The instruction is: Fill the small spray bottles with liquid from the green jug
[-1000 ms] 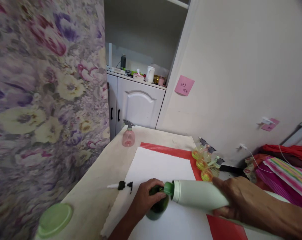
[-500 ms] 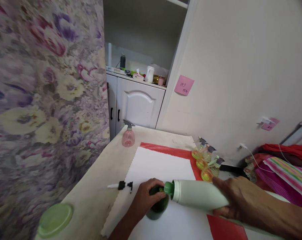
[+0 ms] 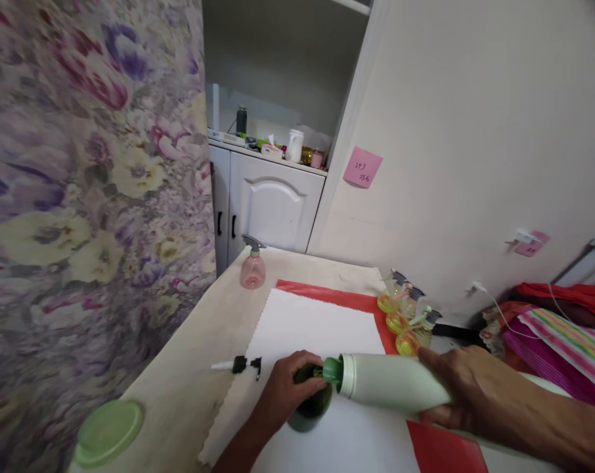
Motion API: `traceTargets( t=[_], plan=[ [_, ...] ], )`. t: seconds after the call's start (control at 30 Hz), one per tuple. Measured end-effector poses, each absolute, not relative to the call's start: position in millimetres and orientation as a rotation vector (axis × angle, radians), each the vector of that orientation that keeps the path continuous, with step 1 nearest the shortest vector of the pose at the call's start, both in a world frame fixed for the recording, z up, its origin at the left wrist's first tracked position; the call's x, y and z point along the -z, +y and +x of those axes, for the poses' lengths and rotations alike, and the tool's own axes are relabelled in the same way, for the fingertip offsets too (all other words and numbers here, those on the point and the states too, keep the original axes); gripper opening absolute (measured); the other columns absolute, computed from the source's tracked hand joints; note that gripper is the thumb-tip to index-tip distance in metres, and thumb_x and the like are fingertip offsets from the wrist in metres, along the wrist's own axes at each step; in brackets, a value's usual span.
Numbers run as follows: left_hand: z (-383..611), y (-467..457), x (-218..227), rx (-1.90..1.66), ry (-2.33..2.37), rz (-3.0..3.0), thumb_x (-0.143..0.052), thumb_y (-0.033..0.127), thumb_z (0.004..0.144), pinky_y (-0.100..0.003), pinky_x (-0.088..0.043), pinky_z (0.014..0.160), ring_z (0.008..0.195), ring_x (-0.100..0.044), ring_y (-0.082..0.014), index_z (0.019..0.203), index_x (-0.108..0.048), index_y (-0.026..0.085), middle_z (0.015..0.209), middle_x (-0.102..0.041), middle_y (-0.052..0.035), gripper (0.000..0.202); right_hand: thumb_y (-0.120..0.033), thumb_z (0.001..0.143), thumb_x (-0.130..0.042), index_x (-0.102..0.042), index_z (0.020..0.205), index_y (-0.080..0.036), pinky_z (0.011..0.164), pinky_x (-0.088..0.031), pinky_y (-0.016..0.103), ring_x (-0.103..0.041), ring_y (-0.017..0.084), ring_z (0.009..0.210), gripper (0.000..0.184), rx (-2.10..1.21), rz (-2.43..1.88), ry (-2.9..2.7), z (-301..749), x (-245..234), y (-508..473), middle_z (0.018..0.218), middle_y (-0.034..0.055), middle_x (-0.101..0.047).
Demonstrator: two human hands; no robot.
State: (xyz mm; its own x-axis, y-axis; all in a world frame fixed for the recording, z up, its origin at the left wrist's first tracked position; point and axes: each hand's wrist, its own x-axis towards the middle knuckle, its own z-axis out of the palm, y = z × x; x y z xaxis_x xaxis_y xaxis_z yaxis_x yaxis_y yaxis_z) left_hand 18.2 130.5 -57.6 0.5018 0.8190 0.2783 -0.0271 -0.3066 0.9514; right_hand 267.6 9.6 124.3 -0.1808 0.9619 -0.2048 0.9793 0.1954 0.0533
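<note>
My left hand (image 3: 294, 382) is closed round the neck of a dark green bottle (image 3: 310, 414) standing on a white sheet (image 3: 322, 322). In my right hand (image 3: 458, 384) is a large pale green bottle (image 3: 393, 381), tipped on its side. Its green spout (image 3: 332, 371) meets the dark bottle's mouth; whether liquid is flowing I cannot make out. A black pump head (image 3: 239, 364) with a white tube lies left of my left hand. The light green round lid (image 3: 109, 430) rests at the table's near left.
A pink spray bottle (image 3: 253, 269) stands at the table's far left corner. Several bottles with yellow liquid (image 3: 406, 341) line the right edge, close beyond my right hand. Red paper (image 3: 445, 450) lies under the white sheet. A floral curtain (image 3: 100, 197) hangs at left.
</note>
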Motion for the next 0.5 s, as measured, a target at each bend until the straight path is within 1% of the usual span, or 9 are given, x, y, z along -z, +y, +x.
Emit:
traceTargets(
  t=[0.2, 0.37, 0.5],
  plan=[
    [18.6, 130.6, 57.9, -0.978, 0.689, 1.667, -0.071, 0.020, 0.073, -0.031, -0.046, 0.083, 0.089, -0.065, -0.0229, 0.090, -0.073, 0.022, 0.091, -0.074, -0.0030, 0.017, -0.048, 0.082, -0.058, -0.056, 0.092, -0.022, 0.050, -0.030, 0.029, -0.069, 0.026, 0.061, 0.028, 0.090, 1.851, 2.301, 270.3, -121.3, 9.7, 0.074, 0.0076, -0.072],
    [19.1, 130.7, 58.0, -0.983, 0.678, 1.670, -0.071, 0.019, 0.074, -0.031, -0.046, 0.083, 0.089, -0.065, -0.0226, 0.090, -0.073, 0.022, 0.091, -0.074, -0.0031, 0.016, -0.051, 0.082, -0.058, -0.055, 0.090, -0.022, 0.050, -0.030, 0.029, -0.067, 0.026, 0.060, 0.030, 0.105, 1.846, 2.322, 270.6, -122.5, 11.2, 0.073, 0.0077, -0.071],
    [19.2, 130.9, 58.0, -0.984, 0.682, 1.675, -0.071, 0.019, 0.074, -0.030, -0.046, 0.082, 0.089, -0.066, -0.0225, 0.090, -0.073, 0.022, 0.091, -0.074, -0.0033, 0.016, -0.048, 0.082, -0.058, -0.055, 0.090, -0.022, 0.050, -0.030, 0.029, -0.067, 0.025, 0.059, 0.027, 0.119, 1.854, 2.315, 270.9, -122.3, 10.4, 0.070, 0.0063, -0.071]
  ],
)
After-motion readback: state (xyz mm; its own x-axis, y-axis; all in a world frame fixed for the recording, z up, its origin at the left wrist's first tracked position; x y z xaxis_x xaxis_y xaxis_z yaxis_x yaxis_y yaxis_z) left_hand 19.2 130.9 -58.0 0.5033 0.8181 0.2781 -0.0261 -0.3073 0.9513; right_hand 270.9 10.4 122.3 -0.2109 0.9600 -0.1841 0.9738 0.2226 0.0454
